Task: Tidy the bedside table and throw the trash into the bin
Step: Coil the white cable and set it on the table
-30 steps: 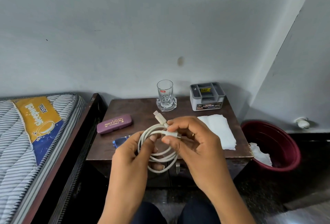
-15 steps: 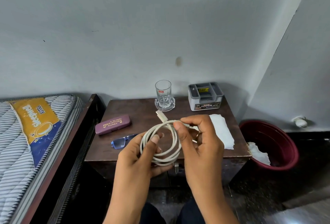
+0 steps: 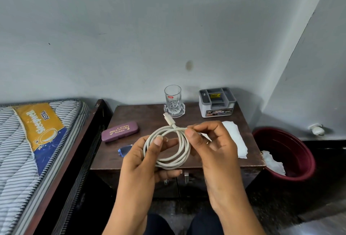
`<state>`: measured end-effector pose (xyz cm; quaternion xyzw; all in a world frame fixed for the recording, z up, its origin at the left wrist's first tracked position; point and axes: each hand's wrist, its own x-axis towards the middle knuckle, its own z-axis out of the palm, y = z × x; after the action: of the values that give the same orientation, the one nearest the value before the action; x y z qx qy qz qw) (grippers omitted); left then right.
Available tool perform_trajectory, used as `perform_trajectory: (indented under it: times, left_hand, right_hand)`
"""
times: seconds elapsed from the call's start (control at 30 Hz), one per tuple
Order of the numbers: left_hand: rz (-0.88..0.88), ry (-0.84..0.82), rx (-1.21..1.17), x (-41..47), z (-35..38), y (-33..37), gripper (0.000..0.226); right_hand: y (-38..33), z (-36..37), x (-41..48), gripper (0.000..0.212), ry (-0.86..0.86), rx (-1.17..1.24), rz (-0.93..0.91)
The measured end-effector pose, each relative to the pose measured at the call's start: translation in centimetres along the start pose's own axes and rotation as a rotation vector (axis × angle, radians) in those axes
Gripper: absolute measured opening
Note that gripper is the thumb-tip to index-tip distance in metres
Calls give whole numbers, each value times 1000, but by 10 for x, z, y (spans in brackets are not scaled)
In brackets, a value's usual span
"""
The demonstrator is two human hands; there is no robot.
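A white charging cable (image 3: 180, 152) is wound into a loop in front of the brown bedside table (image 3: 149, 120). My left hand (image 3: 148, 158) grips the left side of the coil, thumb pressed on top. My right hand (image 3: 211, 145) pinches the cable near its top, where one plug end sticks up and to the left. On the table lie a purple spectacle case (image 3: 119, 131), blue glasses (image 3: 125, 150) partly hidden by my left hand, a white tissue (image 3: 236, 141), a drinking glass (image 3: 173, 100) and a grey organiser box (image 3: 217, 102). The dark red bin (image 3: 288, 152) stands on the floor at the right.
A striped mattress (image 3: 37, 141) in a dark wooden bed frame runs along the left of the table. Crumpled white paper (image 3: 272, 162) lies inside the bin. The wall stands right behind the table, and a second wall closes the corner at the right.
My right hand has shifted its pinch along the coil toward the plug end, and the loop has been drawn rounder and tighter. My left hand has kept its grip on the coil.
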<state>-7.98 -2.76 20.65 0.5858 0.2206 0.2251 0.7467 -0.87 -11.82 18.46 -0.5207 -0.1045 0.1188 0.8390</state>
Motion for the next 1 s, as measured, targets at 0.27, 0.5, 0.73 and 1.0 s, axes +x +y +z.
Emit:
perform_trajectory:
  times: [0.27,0.5,0.73,1.0]
  left_hand:
    - [-18,-19,14,-1,1,-7,18]
    - [58,42,113,-2,1,-10,16]
    - [55,-1,166,-2,-1,-9,16]
    - [147,-80,325,-4,-3,-7,24]
  right_hand:
    - [0,-5,1,17,-69,-148,104]
    - [-3,-2,-2,5,-104,-329,-19]
    - [-5,0,-3,14,-86,-234,2]
    - [1,1,-5,6,64,-299,-70]
